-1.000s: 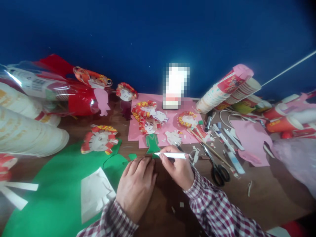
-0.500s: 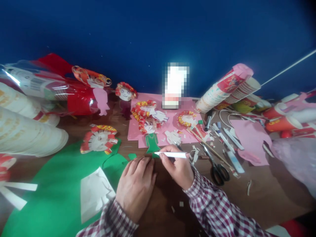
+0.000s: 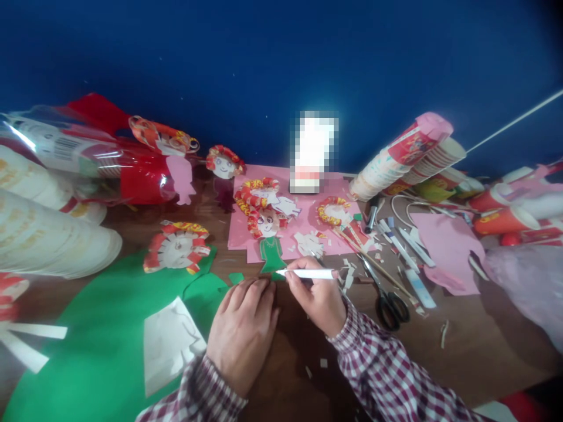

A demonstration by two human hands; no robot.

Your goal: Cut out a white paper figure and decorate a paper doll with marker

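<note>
A white marker pen (image 3: 310, 274) is pinched in my right hand (image 3: 317, 302), its tip at the hem of a green paper dress (image 3: 271, 255). The dress belongs to a paper doll whose drawn face (image 3: 265, 223) has hair of red and yellow curled paper. My left hand (image 3: 244, 331) lies palm down on the table just below the dress, fingers extended and close together. Its fingertips are by the hem and a small green scrap (image 3: 236, 278); what is under the palm is hidden. White paper with a drawn line (image 3: 171, 346) rests left of that hand on green paper (image 3: 88, 346).
Black-handled scissors (image 3: 390, 309), cutter-like tools (image 3: 400, 246) and paper scraps lie to the right. A lit phone (image 3: 311, 155) stands behind pink sheets (image 3: 240, 234). Stacked paper cups (image 3: 57, 234) flank the left, more cups (image 3: 391, 155) the right. A curled-paper head (image 3: 178, 249) lies left.
The pen and my right hand have shifted very slightly to the right along the dress hem. My left hand stays in place.
</note>
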